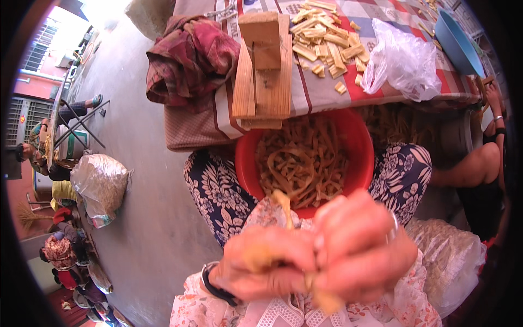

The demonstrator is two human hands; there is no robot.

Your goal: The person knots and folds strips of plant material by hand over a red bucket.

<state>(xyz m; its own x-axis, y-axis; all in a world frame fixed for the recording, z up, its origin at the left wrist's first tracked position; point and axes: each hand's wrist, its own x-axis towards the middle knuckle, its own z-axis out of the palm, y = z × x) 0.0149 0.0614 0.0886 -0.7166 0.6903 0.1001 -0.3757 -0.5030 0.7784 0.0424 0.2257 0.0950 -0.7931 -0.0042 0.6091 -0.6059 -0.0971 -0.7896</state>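
My left hand and my right hand meet in front of my chest, blurred by motion. Both grip a yellowish, pliable strip; its middle is hidden by the fingers. One strip end sticks out beyond my left hand, over the basin. Between my knees stands a red plastic basin, holding many long, curled brownish strips. On the table edge above it rests a slotted wooden jig made of boards and a block. To its right lies a heap of short pale-yellow pieces.
A checked tablecloth covers the table. On it are a crumpled maroon cloth, a clear plastic bag and a blue basin. A person's knee is close at right. Filled bags flank me; other people sit far left.
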